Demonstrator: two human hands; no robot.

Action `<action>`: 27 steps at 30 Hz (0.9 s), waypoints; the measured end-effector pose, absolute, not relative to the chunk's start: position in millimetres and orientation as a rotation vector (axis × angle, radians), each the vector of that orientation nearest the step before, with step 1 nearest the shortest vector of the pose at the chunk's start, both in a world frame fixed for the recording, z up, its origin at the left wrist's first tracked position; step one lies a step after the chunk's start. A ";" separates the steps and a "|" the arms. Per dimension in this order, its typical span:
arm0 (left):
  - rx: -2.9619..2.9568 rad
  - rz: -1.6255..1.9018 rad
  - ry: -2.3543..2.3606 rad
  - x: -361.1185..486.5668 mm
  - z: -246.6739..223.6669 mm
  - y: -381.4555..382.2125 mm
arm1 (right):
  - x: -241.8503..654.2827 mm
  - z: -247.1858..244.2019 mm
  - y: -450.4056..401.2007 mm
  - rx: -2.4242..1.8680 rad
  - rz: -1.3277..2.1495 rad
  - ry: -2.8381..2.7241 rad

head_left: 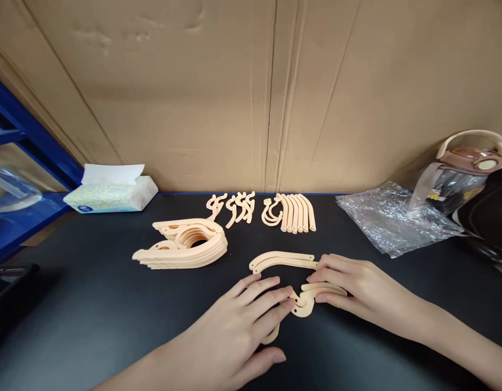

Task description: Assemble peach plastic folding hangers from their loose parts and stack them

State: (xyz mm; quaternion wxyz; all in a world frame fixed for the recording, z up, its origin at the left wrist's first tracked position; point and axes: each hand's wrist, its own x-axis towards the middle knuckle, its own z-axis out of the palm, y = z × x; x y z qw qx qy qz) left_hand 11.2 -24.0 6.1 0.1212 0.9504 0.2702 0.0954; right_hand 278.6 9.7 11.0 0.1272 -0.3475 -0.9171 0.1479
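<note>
My left hand (249,323) lies palm down with fingers stretched out, its fingertips touching a small beige hook-shaped piece (303,310). Under that palm, the rounded end of another beige piece (271,335) shows; the rest is hidden. My right hand (359,285) pinches a curved beige piece (326,288) between thumb and fingers, just beside the hook-shaped piece. Two long curved arm pieces (281,260) lie side by side beyond my hands, their right ends by my right fingers. To the left sits a stack of folded beige hangers (189,247).
At the back of the black table (92,309) lie small wavy pieces (245,206), hooks (271,213) and a row of curved arms (297,213). A tissue pack (110,193) stands left; a clear plastic bag (391,217) and a water bottle (458,182) are right. Cardboard (186,98) rises behind.
</note>
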 end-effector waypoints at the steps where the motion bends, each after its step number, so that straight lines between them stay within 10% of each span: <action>1: 2.773 0.268 0.782 11.3 6.9 -23.5 | 278.9 10.7 10.1 -1.009 0.436 -2.676; 27: 3.218 0.405 0.697 -1.9 -31.3 -11.9 | 278.1 11.3 11.6 -0.867 0.256 -2.754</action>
